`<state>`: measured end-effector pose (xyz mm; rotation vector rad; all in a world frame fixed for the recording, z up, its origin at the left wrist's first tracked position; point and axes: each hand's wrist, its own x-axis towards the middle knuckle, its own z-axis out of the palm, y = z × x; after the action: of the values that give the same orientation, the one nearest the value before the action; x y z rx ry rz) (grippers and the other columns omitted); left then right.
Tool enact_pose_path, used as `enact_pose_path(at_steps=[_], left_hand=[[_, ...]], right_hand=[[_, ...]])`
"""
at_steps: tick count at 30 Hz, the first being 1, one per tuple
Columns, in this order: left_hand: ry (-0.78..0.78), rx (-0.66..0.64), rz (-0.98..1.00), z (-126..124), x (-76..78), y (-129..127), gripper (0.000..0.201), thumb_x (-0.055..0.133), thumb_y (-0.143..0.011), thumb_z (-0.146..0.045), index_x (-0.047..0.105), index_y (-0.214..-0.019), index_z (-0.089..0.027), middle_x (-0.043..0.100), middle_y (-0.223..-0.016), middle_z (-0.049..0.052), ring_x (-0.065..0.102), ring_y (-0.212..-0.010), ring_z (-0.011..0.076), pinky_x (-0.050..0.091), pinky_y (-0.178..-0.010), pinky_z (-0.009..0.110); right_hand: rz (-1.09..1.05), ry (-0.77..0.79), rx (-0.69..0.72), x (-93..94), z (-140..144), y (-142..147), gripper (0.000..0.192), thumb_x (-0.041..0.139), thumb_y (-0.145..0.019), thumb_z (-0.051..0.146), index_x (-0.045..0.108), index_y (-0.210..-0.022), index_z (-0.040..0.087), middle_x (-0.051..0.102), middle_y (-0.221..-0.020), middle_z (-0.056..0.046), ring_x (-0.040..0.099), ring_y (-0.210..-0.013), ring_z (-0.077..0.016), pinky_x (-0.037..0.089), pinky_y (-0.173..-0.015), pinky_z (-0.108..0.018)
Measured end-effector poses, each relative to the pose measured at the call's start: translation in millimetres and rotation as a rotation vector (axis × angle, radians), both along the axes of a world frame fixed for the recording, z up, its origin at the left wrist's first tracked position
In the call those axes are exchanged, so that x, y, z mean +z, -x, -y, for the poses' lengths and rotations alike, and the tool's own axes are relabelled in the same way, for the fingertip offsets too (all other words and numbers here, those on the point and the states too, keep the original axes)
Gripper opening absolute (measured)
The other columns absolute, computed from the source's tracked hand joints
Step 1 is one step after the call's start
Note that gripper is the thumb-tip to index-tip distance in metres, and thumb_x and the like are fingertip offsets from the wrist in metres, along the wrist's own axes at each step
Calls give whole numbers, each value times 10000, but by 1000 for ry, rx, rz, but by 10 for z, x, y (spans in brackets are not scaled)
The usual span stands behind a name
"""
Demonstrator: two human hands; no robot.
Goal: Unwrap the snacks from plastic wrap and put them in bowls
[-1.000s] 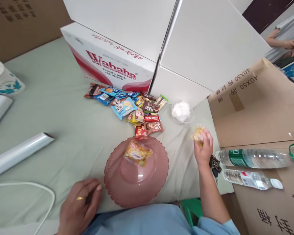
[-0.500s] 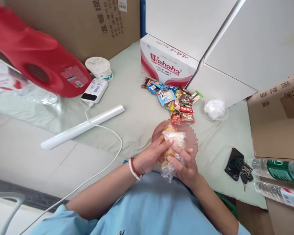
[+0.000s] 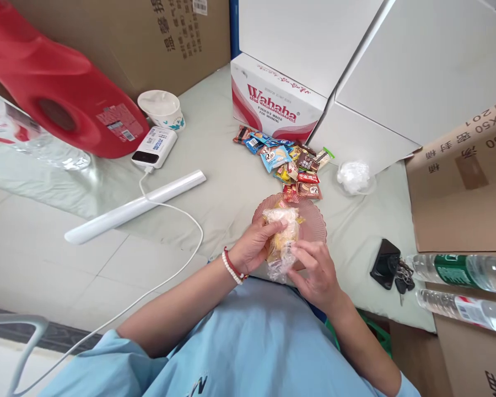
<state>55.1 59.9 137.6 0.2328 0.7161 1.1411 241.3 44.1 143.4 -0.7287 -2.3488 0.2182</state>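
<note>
A clear plastic packet with pale and yellowish food inside is in my hands. My left hand grips it from the left, thumb across the top. The fingertips of my right hand pinch the wrapper along its lower right edge. Under the packet lies a pink ribbed plate, partly hidden by my hands; some yellow and red wrapping shows on it behind the packet. Just beyond the plate is a pile of small wrapped snacks in several colours.
A Wahaha box stands behind the snacks, crumpled clear plastic to their right. On the left are a red jug, a paper cup, a power bank with a cable, and a white tube. Keys and bottles lie right.
My right hand has drawn back from the packet's middle to its lower right edge. My left hand still holds the packet, and more of its front shows. The view has shifted slightly.
</note>
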Motion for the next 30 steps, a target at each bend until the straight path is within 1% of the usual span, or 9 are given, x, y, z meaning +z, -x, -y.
enact_pose_path(at_steps=[2,5,9,11,16,18,21,25,30], left_hand=[[11,10,-9,1,-2,-37,467,897,-719,-273,707,-1132,-165,763,-1007,53,702,-874,178,557,-834,289],[12,44,-31,8,-14,-60,497,906,-706,-283,692,-1137,-156,759,-985,54,705,-861,183,564,-825,300],[-30,74,-90,33,-54,-66,584,915,-693,-307,656,-1198,-167,744,-1034,57,703,-881,184,566,-854,329],[-63,58,-148,58,-97,-90,592,920,-681,-327,650,-1182,-163,734,-1051,66,699,-918,200,555,-885,353],[-164,77,-429,133,-259,-165,613,891,-703,-377,599,-1198,-164,700,-1171,102,658,-1103,251,504,-990,408],[-196,88,-531,158,-320,-172,610,874,-719,-382,570,-1202,-167,685,-1216,109,647,-1143,253,493,-1018,419],[-260,89,-590,194,-391,-177,639,838,-757,-375,501,-1267,-189,663,-1285,115,655,-1158,247,508,-1019,421],[-495,129,-693,224,-468,-195,681,768,-836,-320,410,-1406,-216,600,-1396,148,627,-1258,272,500,-1081,463],[-955,249,-1094,200,-518,-153,660,662,-891,-177,401,-1493,-241,529,-1456,173,501,-1404,315,446,-1146,540]], right_hand=[[52,-28,-18,-2,11,-9,456,620,-931,75,565,-1344,261,674,-993,-66,573,-848,-204,460,-751,-360],[17,9,32,12,23,-29,388,565,-912,-12,642,-1191,245,625,-815,-27,477,-734,-175,418,-682,-312],[-83,176,139,62,10,-64,303,595,-919,8,679,-1115,223,651,-876,-50,502,-773,-174,457,-692,-301],[-128,279,133,76,-7,-69,244,622,-939,48,696,-1088,226,666,-886,-44,537,-789,-169,473,-716,-305],[-216,633,-100,18,-42,-24,40,692,-939,204,719,-920,226,611,-782,8,523,-668,-123,430,-614,-254],[-244,816,-191,-22,-50,2,73,708,-912,261,705,-854,216,570,-734,23,497,-627,-114,413,-581,-243],[-305,1046,-271,-60,-66,37,144,721,-875,330,665,-822,208,599,-738,20,532,-650,-122,453,-607,-242],[-470,1155,-406,-65,-88,73,253,793,-806,379,599,-855,224,662,-774,16,608,-706,-142,499,-643,-244],[-886,1395,-366,-86,-104,39,339,785,-808,370,642,-1099,270,719,-1053,-12,690,-859,-173,598,-750,-312]])
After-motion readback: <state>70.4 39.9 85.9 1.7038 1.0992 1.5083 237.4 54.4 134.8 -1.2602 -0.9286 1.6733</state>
